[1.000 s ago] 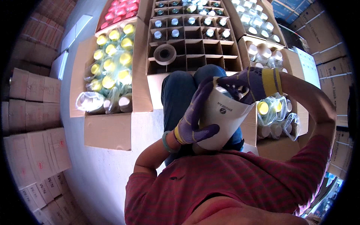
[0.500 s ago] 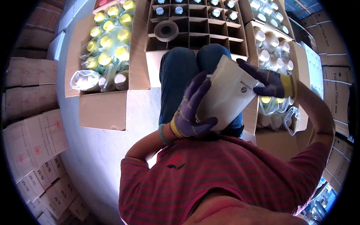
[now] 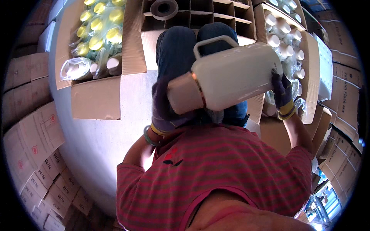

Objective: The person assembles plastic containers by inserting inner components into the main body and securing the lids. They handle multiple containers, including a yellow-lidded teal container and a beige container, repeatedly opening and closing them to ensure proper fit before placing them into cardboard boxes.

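Stacked cardboard cartons (image 3: 31,142) left of hands; gridded carton (image 3: 149,40) beyond. Smooth cream flask (image 3: 239,75) tilted between hands, loop handle (image 3: 214,39) on far side. Left hand (image 3: 165,111) curled round beige cylindrical cap (image 3: 185,93); right hand (image 3: 283,93) partly closed on flask base.

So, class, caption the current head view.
Purple-gloved left hand and right hand hold a cream, cylindrical, handled flask sideways over denim-clad legs.

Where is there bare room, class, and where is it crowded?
Bare floor shows between the stacked cartons and the striped shirt; the visible cardboard compartments beside the tape roll look free. Crowded: among yellow-capped bottles, left, and pale-capped bottles, right; over the lap, with flask, left hand and right hand.
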A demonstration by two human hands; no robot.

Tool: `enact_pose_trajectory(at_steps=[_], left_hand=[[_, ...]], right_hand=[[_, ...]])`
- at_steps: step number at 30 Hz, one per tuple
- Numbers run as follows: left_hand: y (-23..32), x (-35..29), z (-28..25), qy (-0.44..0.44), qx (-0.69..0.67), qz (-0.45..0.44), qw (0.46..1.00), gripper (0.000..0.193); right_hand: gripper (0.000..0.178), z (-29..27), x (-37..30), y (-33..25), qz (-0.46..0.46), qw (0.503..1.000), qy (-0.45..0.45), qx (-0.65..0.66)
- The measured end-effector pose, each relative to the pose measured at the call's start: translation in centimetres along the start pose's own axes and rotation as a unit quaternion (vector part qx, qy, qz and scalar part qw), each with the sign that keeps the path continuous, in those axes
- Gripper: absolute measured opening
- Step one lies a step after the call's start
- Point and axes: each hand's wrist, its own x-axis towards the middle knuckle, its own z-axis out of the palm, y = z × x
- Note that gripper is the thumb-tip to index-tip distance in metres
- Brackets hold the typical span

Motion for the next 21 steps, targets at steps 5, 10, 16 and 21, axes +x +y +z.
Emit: enact_pose_trajectory(at_steps=[5, 10, 16, 21], left_hand=[[0.5, 5.2, -4.4, 0.277, -0.304, -0.02, 0.911, 0.079], [2.6, 5.0, -2.4, -0.189, 0.091, 0.082, 0.974, 0.095], [6.5, 9.3, 1.4, -0.054, -0.244, 0.122, 0.961, 0.126], [10.2, 12.1, 2.7, -0.038, -0.29, 0.233, 0.928, 0.121]], right_hand=[[0.044, -1.0, -0.5, 5.3, 0.068, 0.917, 0.098, 0.38], [0.052, -1.8, -0.8, 9.6, 0.016, 0.965, 0.07, 0.252], [0.061, 0.4, -1.6, 6.2, 0.098, 0.844, -0.024, 0.527], [0.065, 2.1, 0.9, 4.8, 0.1, 0.708, -0.173, 0.677]])
